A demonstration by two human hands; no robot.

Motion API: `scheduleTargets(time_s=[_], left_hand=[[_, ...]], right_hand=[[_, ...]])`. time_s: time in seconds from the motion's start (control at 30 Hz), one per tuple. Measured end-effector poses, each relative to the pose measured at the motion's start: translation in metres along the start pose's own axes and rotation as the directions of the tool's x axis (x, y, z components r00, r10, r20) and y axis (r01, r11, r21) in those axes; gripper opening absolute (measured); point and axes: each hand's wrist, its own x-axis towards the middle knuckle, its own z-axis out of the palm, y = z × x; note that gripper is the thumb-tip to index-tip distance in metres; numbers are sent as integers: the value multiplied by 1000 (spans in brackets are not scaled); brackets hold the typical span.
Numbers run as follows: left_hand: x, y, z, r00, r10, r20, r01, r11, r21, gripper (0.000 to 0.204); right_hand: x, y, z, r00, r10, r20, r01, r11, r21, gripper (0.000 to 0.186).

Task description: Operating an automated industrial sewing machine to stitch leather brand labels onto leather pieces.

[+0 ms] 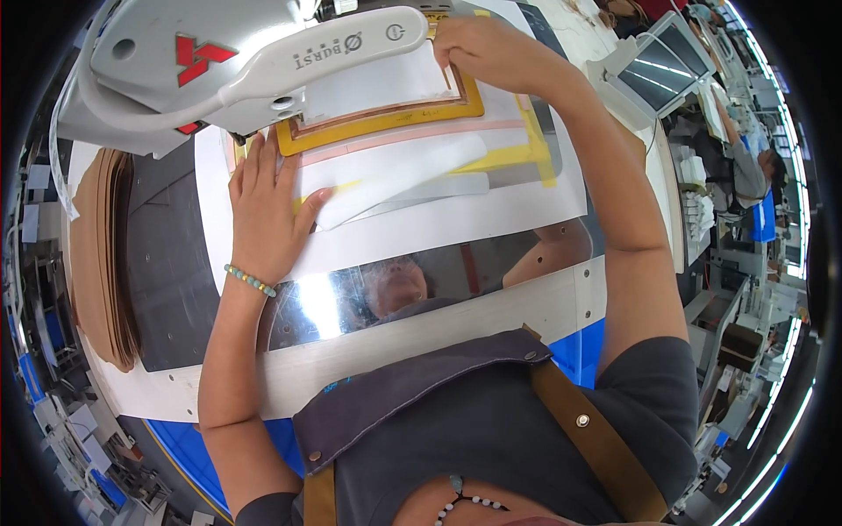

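My left hand (270,206) lies flat with its fingers spread on a large white sheet (412,215), fingertips at the left end of a yellow rectangular frame (395,121). Its thumb touches the lower end of a loose white strip (403,180). At the frame's upper right corner my right hand (491,54) is closed, fingers bent downward in a pinch. What it holds, if anything, is too small to make out. Inside the frame runs a brown inner border around a white panel (373,86). The machine head partly covers the frame's upper left.
A grey-white sewing machine head (167,66) with a lamp arm (324,54) overhangs the work. Brown stacked sheets (105,259) stand at the left. A shiny metal plate (438,280) lies nearer me. At the right is a screen (662,70); another person (750,175) sits beyond.
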Motion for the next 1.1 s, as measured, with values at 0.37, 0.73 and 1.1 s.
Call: scheduleTargets(time_s=[0.37,0.73,1.1], left_hand=[[-10,-16,-11,995,-82,-56,84,995,48,74],[-76,-272,-84,756,-602,-258,653,666,360,25],[-73,-323,-73,771,-576,-273,637,690,343,24]], right_hand=[[-29,-10,42,876,-145,-460,160,987,-8,18],[-60,23,48,812,73,-579,15,989,146,22],[-63,27,49,805,53,-590,42,988,146,20]])
